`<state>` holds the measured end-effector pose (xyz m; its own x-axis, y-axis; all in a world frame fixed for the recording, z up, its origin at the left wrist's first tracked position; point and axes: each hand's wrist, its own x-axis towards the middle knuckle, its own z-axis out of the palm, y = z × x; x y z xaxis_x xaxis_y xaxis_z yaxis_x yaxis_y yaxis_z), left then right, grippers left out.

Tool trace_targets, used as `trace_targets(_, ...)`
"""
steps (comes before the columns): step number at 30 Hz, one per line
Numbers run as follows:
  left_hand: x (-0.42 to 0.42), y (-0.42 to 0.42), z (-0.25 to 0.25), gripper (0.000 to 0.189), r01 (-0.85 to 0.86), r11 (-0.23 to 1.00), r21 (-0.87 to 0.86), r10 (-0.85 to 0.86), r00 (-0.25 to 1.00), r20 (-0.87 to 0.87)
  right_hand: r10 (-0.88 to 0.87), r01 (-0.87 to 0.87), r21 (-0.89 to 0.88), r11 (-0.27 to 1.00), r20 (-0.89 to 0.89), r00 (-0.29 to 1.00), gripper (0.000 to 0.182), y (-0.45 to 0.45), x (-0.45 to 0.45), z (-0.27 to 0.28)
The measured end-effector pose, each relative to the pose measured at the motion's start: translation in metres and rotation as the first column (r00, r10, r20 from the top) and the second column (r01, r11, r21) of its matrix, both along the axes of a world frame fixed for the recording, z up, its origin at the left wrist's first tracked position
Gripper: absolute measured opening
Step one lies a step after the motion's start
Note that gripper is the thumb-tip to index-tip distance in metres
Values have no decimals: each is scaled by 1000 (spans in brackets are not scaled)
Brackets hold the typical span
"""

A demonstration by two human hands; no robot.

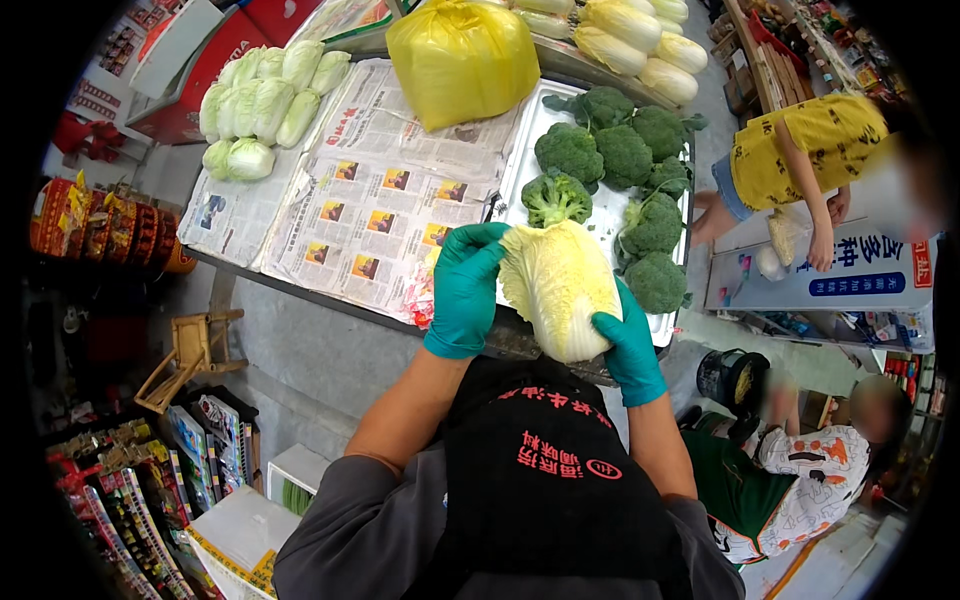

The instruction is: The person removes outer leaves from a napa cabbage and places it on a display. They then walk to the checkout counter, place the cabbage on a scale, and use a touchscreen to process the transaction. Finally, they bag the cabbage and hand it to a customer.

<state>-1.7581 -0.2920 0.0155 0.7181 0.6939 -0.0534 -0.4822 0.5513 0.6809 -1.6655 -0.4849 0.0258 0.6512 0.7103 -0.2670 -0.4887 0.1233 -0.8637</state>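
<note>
A pale yellow napa cabbage [570,289] is held up in front of my apron, over the near edge of the display table. My left hand [474,289], in a green glove, pinches the edge of an outer leaf at the cabbage's upper left. The gloved right hand [630,341] grips its lower right side, thumb on the front. Just beyond the cabbage, broccoli heads [626,154] lie in a white tray [529,142]. To the left, newspaper [352,202] covers the table.
Stacked napa cabbages [259,97] sit at the table's far left, and more cabbages [645,45] at the back right. A full yellow plastic bag [465,64] stands on the newspaper. Two people [810,157] are on the right. Behind the table's left end stands a bamboo chair [193,349].
</note>
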Motion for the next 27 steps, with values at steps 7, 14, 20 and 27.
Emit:
trace_targets(7, -42, 11, 24, 18, 332, 867, -372, -195, 912, 360, -164, 202, 21, 979, -504, 848, 59, 4, -7, -26)
trace_targets(14, -74, -28, 6, 13, 614, 720, -324, -689, 688, -229, -256, 372, 41, 927, -655, 711, 60, 27, -12, -27)
trace_targets(20, -61, -45, -4, 40, 649, 760, 31, -533, 650, -542, -222, 314, 48, 948, -608, 762, 62, 32, -16, -30)
trace_targets(27, -75, -17, -10, 50, 832, 503, 236, -213, 384, -898, -194, 324, 87, 942, -647, 737, 66, 43, 0, -31)
